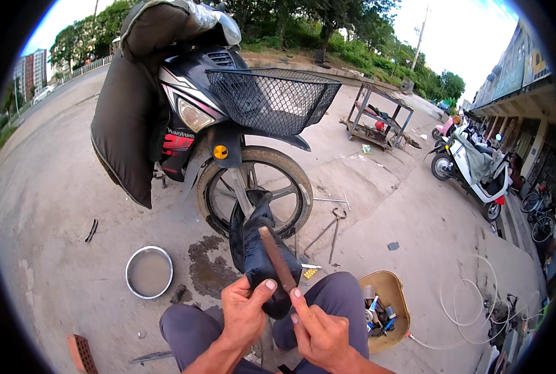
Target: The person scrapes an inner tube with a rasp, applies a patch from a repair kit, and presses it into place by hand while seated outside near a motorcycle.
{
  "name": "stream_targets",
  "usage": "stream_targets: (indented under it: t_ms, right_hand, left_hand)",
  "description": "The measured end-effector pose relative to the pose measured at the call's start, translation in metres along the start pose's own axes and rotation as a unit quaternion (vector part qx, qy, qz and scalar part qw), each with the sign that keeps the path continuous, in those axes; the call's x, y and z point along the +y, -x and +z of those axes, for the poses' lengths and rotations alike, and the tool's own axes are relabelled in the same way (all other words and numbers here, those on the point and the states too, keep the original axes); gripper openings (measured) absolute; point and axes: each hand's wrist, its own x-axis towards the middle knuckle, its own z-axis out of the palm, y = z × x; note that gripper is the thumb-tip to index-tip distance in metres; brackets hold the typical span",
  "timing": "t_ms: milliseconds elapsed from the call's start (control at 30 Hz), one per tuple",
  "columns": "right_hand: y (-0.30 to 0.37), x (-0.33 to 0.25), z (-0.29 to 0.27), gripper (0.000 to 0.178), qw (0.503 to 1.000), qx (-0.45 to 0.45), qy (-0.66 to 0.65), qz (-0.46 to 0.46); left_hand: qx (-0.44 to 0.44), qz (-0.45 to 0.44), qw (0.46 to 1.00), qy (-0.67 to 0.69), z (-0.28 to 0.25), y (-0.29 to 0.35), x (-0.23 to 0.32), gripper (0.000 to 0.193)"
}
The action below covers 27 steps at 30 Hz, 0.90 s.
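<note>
My left hand [245, 310] pinches the lower end of a black rubber inner tube [260, 255], thumb on top. The tube hangs out beside the front wheel [290, 181] of a motorcycle. A rusty flat file [278, 260] lies along the tube's upper face, its paler tip pointing away from me. My right hand [321, 330] grips the near end of this file, with the index finger stretched along it. The fingers under the tube are hidden.
A round basin of murky water [149, 272] stands left, beside a wet patch. Pincers [336, 234] lie near the wheel. A tan tub [397, 293] of small tools sits by my right knee. Further off are a brick [81, 353], a coiled hose [459, 305] and a metal cart [377, 118].
</note>
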Motion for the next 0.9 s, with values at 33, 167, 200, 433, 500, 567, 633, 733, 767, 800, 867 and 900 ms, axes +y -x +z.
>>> stream_targets:
  t_ms: [33,167,200,433,500,567,633,733,767,800,867,900]
  right_hand:
    - [0.013,-0.003,-0.008,0.053,1.000,0.002,0.004,0.009]
    - [0.022,-0.001,-0.011,0.054,1.000,0.003,0.023,0.019]
    - [0.012,0.001,-0.003,0.059,1.000,0.020,0.016,0.011]
    - [0.032,-0.014,-0.018,0.049,1.000,-0.002,0.011,0.027]
    - [0.027,-0.001,-0.010,0.056,0.999,-0.001,0.033,0.015]
    - [0.009,0.003,-0.001,0.061,1.000,0.001,0.025,0.015]
    - [-0.011,0.008,-0.002,0.059,0.999,0.012,-0.025,0.017]
    - [-0.008,0.013,-0.011,0.053,0.997,0.038,-0.069,0.009]
    - [-0.001,0.012,-0.013,0.053,0.996,0.054,-0.065,-0.012]
    - [0.006,0.011,-0.016,0.053,0.995,0.071,-0.057,-0.029]
    - [0.019,0.004,-0.017,0.055,0.995,0.064,-0.064,-0.032]
    - [0.025,-0.003,-0.018,0.052,0.998,0.042,-0.052,-0.008]
  left_hand:
    - [0.003,-0.007,1.000,0.004,0.004,0.000,0.001,0.016]
    - [-0.010,-0.019,1.000,-0.009,0.011,-0.001,-0.003,0.016]
    - [-0.007,-0.019,1.000,-0.015,0.008,0.000,-0.002,0.016]
    - [0.013,-0.020,1.000,0.005,0.008,0.004,0.000,0.015]
    - [-0.015,-0.014,1.000,-0.019,0.010,0.000,-0.002,0.016]
    - [-0.015,-0.018,0.999,-0.035,0.005,0.003,-0.005,0.016]
    - [-0.013,-0.008,0.999,-0.033,0.004,0.002,-0.004,0.016]
    - [0.007,0.003,1.000,-0.024,0.008,0.002,0.001,0.017]
    - [0.009,0.006,1.000,-0.020,0.006,0.001,0.003,0.017]
    - [0.005,-0.008,1.000,-0.002,0.006,-0.001,0.005,0.017]
    - [0.000,-0.024,1.000,0.020,0.009,-0.002,0.005,0.017]
    - [0.000,-0.018,1.000,0.007,0.011,-0.001,0.006,0.017]
